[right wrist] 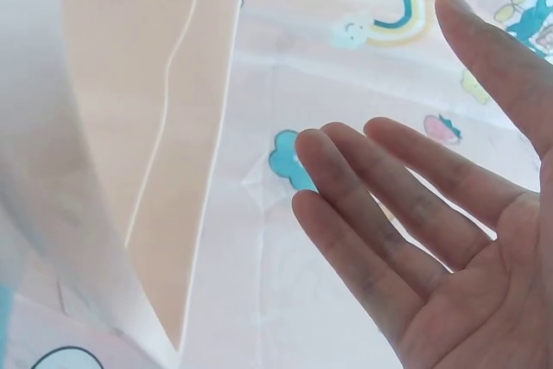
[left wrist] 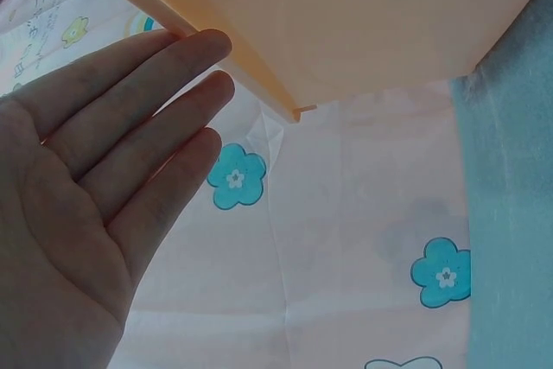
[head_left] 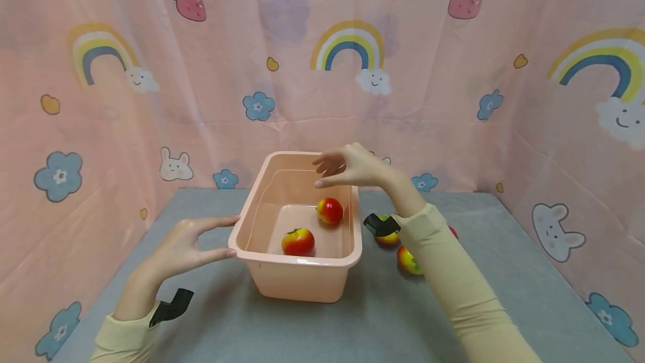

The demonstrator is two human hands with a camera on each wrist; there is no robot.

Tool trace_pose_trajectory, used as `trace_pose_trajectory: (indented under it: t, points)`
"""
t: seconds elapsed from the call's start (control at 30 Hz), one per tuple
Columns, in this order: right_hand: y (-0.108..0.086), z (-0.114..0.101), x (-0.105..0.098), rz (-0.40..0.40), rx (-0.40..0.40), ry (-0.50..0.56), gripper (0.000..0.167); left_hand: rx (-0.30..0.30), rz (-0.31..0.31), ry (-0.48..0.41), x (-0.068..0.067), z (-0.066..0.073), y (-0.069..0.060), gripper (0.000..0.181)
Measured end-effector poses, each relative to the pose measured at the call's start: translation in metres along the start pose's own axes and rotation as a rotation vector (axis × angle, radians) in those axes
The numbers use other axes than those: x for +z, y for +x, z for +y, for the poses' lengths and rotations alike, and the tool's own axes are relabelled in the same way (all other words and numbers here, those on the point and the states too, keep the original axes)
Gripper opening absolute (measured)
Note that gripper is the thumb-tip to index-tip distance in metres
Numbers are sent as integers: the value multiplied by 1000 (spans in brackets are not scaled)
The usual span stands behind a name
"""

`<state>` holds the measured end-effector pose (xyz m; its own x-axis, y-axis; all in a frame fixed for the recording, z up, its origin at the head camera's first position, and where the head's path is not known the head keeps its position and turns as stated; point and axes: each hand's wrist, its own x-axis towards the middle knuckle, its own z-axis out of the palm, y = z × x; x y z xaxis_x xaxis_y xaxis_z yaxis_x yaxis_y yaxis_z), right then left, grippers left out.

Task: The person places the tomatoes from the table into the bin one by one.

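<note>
Two red-yellow fruits (head_left: 298,242) in tub (head_left: 302,282); R hand (head_left: 353,166) above; L hand (head_left: 183,245) at rim (head_left: 302,260); each grip slack, w/ fingers loose.

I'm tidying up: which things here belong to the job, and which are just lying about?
Job: peach tub, left hand at its rim, right hand close by; two red-yellow fruits inside; probably also the similar fruits outside.

Just setting: patterned cloth, grey table.
</note>
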<state>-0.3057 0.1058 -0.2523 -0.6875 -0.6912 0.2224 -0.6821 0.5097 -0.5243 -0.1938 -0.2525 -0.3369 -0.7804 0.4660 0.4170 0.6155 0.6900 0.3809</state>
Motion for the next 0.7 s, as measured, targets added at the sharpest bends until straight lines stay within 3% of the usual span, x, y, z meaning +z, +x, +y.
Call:
trace_pose_trajectory:
  t: [0.43,0.7]
  points:
    - [-30,5,-9,65,-19,-22,49,29,16,11,0,0,0,55]
    - [-51,13,-14,71,15,20,52,-9,-1,2,0,1,0,55]
